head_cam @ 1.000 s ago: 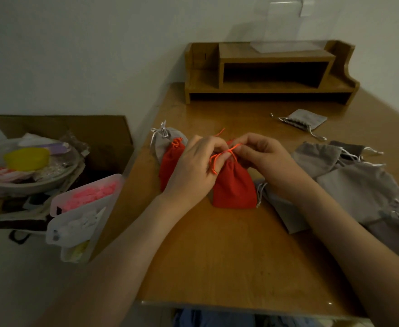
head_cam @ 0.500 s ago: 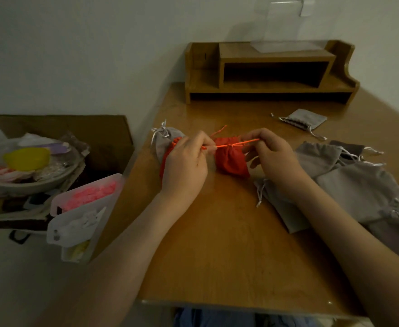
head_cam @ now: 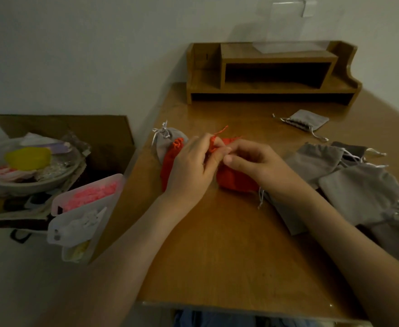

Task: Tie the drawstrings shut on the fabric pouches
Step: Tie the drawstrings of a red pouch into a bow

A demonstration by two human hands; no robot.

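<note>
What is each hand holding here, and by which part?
The left hand and right hand both pinch the orange drawstring of the red pouch, close to its gathered mouth; the pouch lies on the table.

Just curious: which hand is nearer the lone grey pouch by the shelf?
Right. The right hand lies left of the grey pouch, toward the viewer; left hand farther left.

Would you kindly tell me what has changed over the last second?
Half a second ago the hands had drawn apart, pulling the orange cord taut; now the left hand and right hand are back together over the red pouch, pinching the slack cord. The second red pouch, the grey pouches and the wooden shelf stayed put.
</note>
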